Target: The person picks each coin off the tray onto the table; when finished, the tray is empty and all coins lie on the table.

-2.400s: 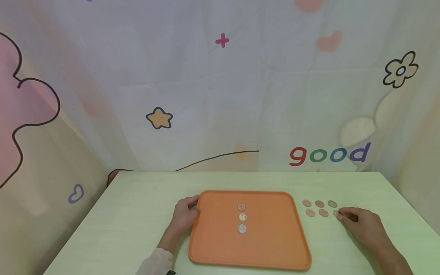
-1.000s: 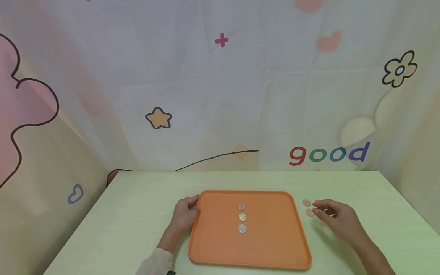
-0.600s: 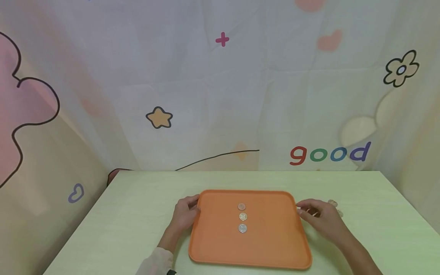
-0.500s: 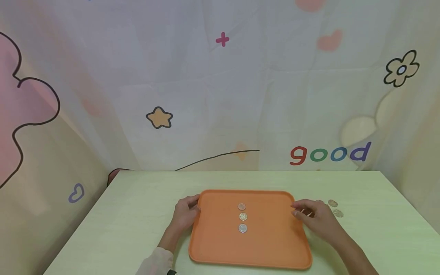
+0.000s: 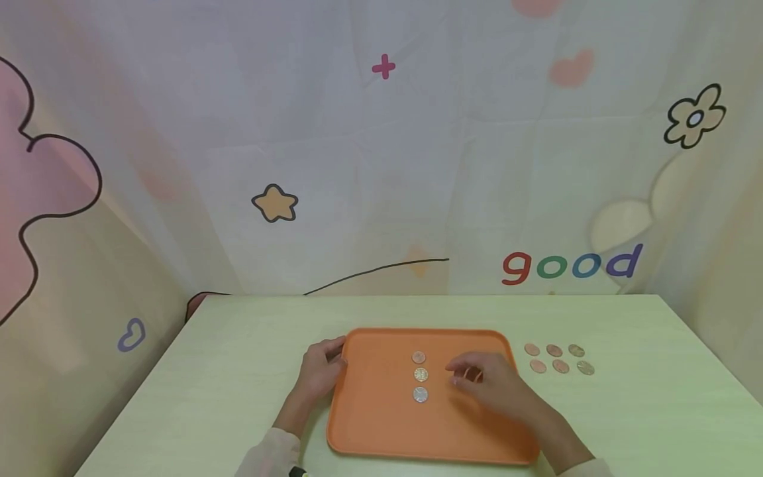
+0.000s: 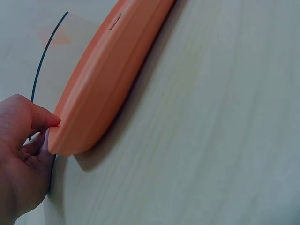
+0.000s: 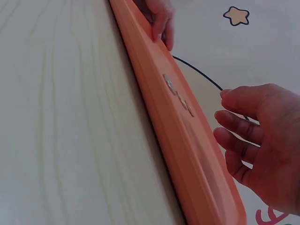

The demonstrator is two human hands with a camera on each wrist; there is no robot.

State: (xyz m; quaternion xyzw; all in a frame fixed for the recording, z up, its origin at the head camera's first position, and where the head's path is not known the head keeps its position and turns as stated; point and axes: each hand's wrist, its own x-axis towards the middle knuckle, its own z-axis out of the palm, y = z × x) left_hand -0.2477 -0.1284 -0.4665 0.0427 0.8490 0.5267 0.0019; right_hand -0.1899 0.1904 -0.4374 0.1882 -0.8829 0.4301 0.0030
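Note:
An orange tray [image 5: 381, 437] lies on the pale table, and three coins stand in a column on it: a copper-coloured coin [image 5: 418, 357] at the back, a gold-coloured coin [image 5: 420, 375] in the middle and a silver-coloured coin [image 5: 420, 395] in front. My left hand [image 5: 322, 368] grips the tray's left rim between thumb and fingers, as the left wrist view also shows. Over the tray's right half hovers my right hand [image 5: 491, 384], its fingers loosely bent and apart, with nothing between them. In the right wrist view, that hand [image 7: 267, 140] is clear of the tray.
Right of the tray, several coins lie on the table in two rows of three, among them a copper-coloured coin [image 5: 532, 349] and a brass-coloured coin [image 5: 585, 368]. Behind the table [image 5: 238, 344] hangs a printed curtain [image 5: 369, 165].
My right hand has moved left from the far-right coins, across the rows and over the tray's rim. The coins on the table stay where they were. My left hand has not moved.

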